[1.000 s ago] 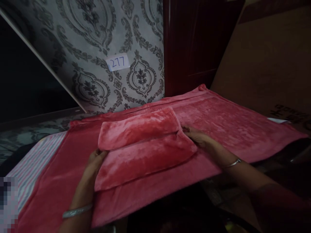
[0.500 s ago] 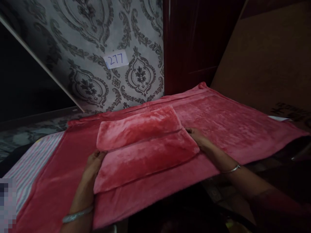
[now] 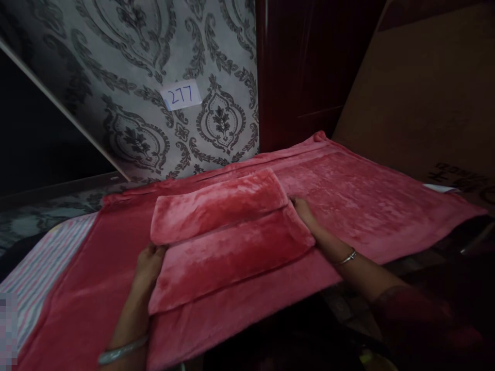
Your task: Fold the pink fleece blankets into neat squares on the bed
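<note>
A pinkish-red plush cloth [image 3: 232, 257], folded into two padded bands with a crease between them, lies on a larger pink plush cover [image 3: 371, 206]. At the left end of the crease, the fingers of my left hand [image 3: 150, 263] are closed on the cloth's edge. My right hand [image 3: 303, 212] grips the opposite edge near the right end of the same crease, its fingertips partly hidden by the fabric. Each wrist wears a bracelet. The underside of the folded cloth is out of sight.
Behind the cover stand a patterned wall with a paper marked 277 [image 3: 181, 95] and a dark red panel [image 3: 296, 67]. A large cardboard box [image 3: 425, 98] bounds the right side. Striped fabric [image 3: 50, 268] shows at left; a dark panel [image 3: 42, 123] leans above it.
My right hand has shifted slightly left and up along the cloth's edge. My left hand keeps its hold. The whole view has shifted a little.
</note>
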Demonstrator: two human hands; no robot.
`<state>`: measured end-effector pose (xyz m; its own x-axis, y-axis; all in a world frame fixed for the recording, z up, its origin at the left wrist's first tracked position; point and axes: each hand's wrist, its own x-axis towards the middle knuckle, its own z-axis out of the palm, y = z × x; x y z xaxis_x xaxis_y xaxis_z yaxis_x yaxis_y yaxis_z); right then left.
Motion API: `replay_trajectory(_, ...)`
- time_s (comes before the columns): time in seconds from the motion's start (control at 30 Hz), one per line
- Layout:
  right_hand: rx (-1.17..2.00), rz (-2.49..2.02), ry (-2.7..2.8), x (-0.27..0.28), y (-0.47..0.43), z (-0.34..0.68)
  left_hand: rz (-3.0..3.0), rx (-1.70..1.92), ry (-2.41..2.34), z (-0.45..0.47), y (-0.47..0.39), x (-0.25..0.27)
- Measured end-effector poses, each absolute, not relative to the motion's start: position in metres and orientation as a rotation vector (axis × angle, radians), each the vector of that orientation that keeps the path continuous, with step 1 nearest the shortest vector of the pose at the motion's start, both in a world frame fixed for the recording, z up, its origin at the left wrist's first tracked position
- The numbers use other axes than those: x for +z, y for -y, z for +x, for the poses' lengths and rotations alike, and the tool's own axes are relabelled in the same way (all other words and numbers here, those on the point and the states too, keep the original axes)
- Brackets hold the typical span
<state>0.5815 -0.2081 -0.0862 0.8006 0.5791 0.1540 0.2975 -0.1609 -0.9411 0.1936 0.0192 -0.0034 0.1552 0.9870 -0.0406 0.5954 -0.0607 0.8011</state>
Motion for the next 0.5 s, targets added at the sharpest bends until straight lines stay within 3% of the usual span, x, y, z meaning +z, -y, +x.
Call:
replay_trajectory(0.3, 0.364, -1.647, 0.630, -0.070, 0.219, 0.572, 1.609, 0.740, -1.469, 0.192, -0.013, 0.006)
replay_trajectory(0.5, 0.820, -1.323, 0.700, -0.059, 0.276, 0.545, 1.244, 0.596, -1.281, 0.163, 0.011, -0.006)
